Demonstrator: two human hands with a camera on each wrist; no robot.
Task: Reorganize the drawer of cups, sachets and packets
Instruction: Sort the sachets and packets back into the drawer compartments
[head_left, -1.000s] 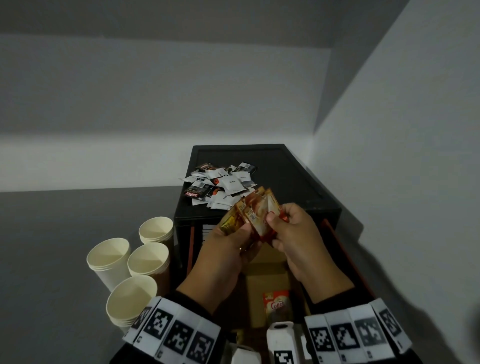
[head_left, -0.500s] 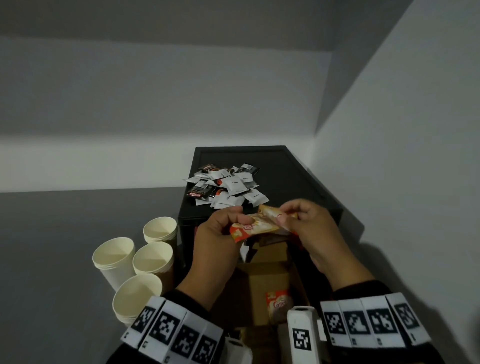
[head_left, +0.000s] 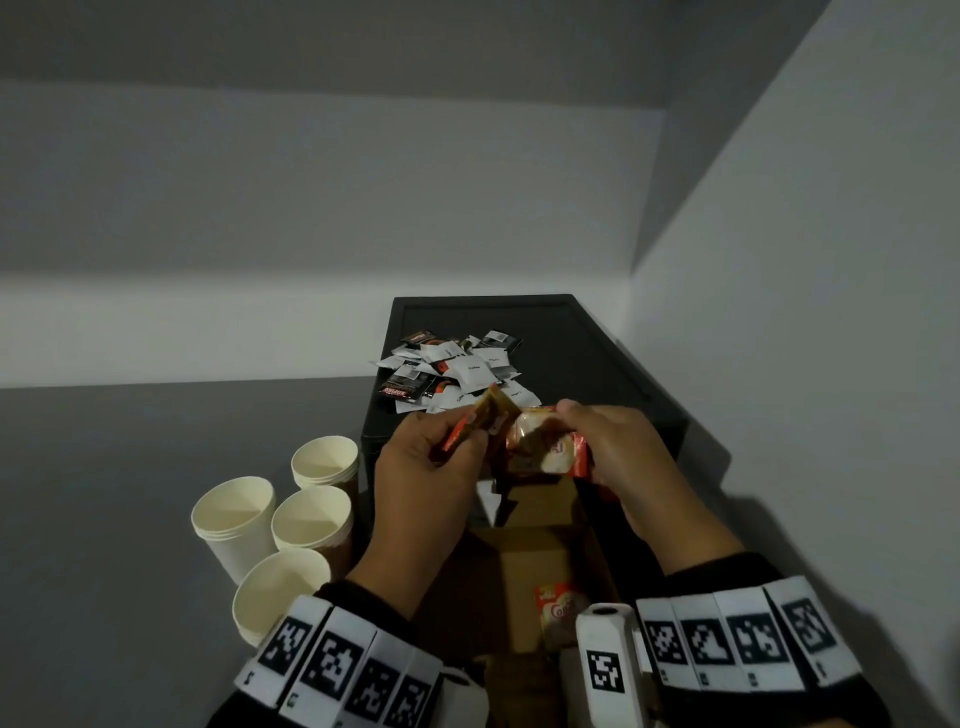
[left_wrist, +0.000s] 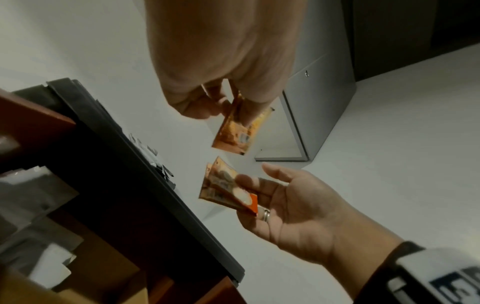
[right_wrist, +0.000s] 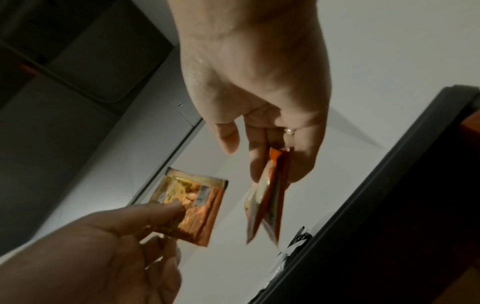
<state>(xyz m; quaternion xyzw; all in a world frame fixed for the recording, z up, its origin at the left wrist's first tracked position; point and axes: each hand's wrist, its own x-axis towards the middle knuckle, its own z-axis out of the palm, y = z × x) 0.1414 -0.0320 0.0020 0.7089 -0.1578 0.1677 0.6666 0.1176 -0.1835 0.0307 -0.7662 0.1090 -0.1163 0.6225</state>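
White sachet (head_left: 471, 368) in the pile on the black cabinet top (head_left: 582, 343) reads "Coffee"; dark sachet (head_left: 402, 388) at its 8 o'clock reads "KOPIKO". Orange packet (head_left: 558, 613) in the open drawer (head_left: 524, 566) shows "Cof…", rest cut off; other print too blurred.

Sachets on my cabinet top, cups on the floor

A loose heap of white and dark sachets (head_left: 457, 371) lies on the black cabinet top (head_left: 571, 353), toward its left front. Beside the cabinet, four stacks of cream paper cups (head_left: 311, 519) stand upright, clustered on the grey floor (head_left: 130, 493).
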